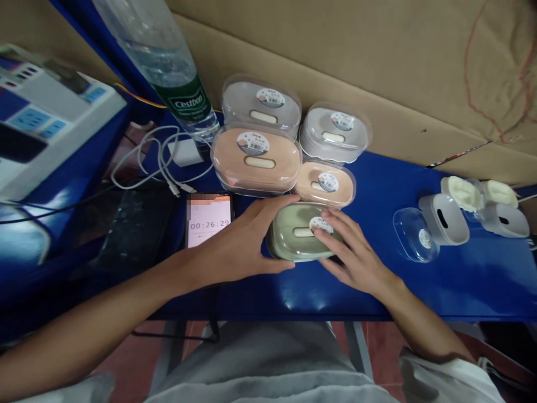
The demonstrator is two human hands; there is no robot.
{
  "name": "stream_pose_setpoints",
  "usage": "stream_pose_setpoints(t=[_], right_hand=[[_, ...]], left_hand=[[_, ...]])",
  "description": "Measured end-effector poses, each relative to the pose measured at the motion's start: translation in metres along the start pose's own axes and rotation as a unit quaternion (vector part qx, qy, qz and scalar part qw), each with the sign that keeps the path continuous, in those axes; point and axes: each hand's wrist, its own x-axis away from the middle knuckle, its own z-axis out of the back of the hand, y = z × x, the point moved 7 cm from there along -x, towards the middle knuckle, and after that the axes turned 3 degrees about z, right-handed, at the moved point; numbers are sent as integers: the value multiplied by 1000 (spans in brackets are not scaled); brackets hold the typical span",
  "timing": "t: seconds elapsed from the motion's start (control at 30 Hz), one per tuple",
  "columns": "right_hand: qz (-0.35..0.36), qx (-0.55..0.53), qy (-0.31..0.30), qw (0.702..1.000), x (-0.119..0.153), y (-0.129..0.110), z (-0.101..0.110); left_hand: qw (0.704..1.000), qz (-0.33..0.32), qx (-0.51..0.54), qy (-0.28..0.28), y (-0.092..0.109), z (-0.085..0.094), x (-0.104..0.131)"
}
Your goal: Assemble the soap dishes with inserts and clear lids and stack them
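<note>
A green soap box (289,232) with a clear lid and a round label sits low over the blue table in front of me. My left hand (247,238) clasps its left end, thumb along the near side and fingers on the far side. From the right, my right hand (352,249) grips it with fingertips on the lid by the label and along the near right edge. Just beyond it are a small orange soap box (342,187) and a larger orange soap box (226,148). Behind these stand a large grey box (239,98) and a smaller grey box (314,131).
A phone showing a timer (210,215) lies left, near a white charging cable (161,159) and a water bottle (184,84). A power strip (62,106) is far left. At right are a clear lid (406,232), open grey boxes (457,224) and cream inserts (459,190). Cardboard (377,61) lines the back.
</note>
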Motion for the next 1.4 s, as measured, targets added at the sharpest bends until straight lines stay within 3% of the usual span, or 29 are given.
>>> stream_pose_setpoints(t=[0.4, 0.7, 0.93, 1.1, 1.3, 1.4], right_hand=[[14, -8, -2, 1000, 4, -3, 16], [17, 48, -35, 998, -2, -11, -1], [13, 19, -29, 999, 5, -1, -7], [12, -25, 33, 999, 6, 5, 1], [-3, 10, 67, 998, 8, 3, 6], [-18, 14, 55, 998, 8, 3, 6]], left_hand=[[995, -97, -8, 28, 19, 12, 4], [991, -127, -44, 3, 9, -2, 1], [994, -110, -27, 3, 7, -1, 0], [995, -92, 26, -15, 16, 2, 0], [998, -61, 32, -13, 15, 3, 0], [998, -53, 35, -12, 13, 1, -1]])
